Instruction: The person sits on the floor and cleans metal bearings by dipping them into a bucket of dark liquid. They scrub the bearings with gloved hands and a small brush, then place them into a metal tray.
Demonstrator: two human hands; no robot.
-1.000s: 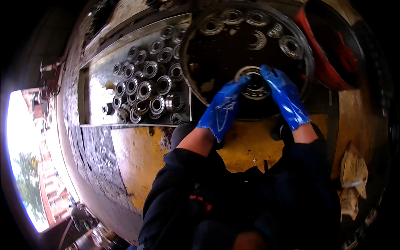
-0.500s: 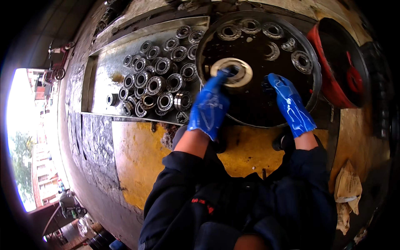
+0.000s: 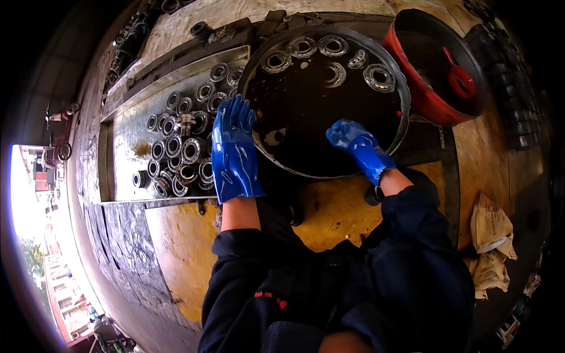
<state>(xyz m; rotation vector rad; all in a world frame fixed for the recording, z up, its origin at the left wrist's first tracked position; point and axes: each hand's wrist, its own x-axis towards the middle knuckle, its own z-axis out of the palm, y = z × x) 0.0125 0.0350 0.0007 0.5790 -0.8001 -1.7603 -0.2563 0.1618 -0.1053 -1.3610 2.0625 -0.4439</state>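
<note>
My left hand (image 3: 234, 147), in a wet blue rubber glove, is over the right side of a metal tray (image 3: 123, 191), beside the tub's left rim. Its fingers are stretched out close together, and nothing shows in them. Many roller bearings (image 3: 192, 150) lie in the tray; the glove hides some. My right hand (image 3: 360, 147), gloved alike, is over the near right part of a round tub (image 3: 318, 175) of dark liquid. Its fingers are curled closed; anything inside them is hidden. Several bearings (image 3: 379, 77) lie along the tub's far side, near a curved, partly covered one (image 3: 336, 75).
A red basin (image 3: 406, 70) with a red ring-shaped tool (image 3: 461, 81) stands right of the tub. Torn paper sacks (image 3: 491, 226) lie at the right. A yellow floor plate (image 3: 182, 235) is below the tray. Dark stacked parts (image 3: 506, 88) stand far right.
My left hand has moved left from a bearing in the tub to the tray's edge; that bearing no longer shows there. My right fingers have curled. The whole view has shifted.
</note>
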